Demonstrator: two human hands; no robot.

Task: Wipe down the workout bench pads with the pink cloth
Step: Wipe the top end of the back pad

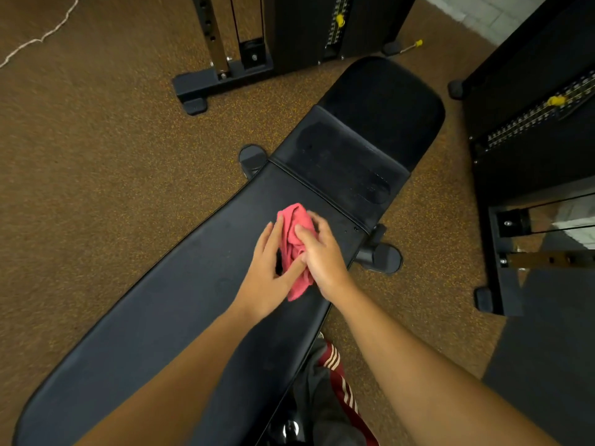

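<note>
Two bare forearms reaching in from the bottom edge, meeting over a black bench. Left hand [269,272] flat-ish, fingers long and close together, thumb hooked across the lower fold of the pink cloth [296,249]. Right hand [322,252] curled over the cloth's right side, fingers bent and gripping the bunched fabric. Cloth crumpled between both hands, one corner poking out above the fingertips, another trailing below the right palm — all of it lying on the long back pad [180,284], near that pad's far end. Just beyond, across a narrow seam, the shorter seat pad [341,159], with dull smudged patches on its surface. Past that, a darker rounded end pad [386,98]. Bench feet [252,157] showing on either side of the seam, resting on speckled brown floor [96,156]. Below the bench, at bottom centre, a dark trouser leg with red and white stripes [335,371]. Farther out, black weight machines [289,30] at top and right, each with a yellow selector pin [340,20] in its stack.
</note>
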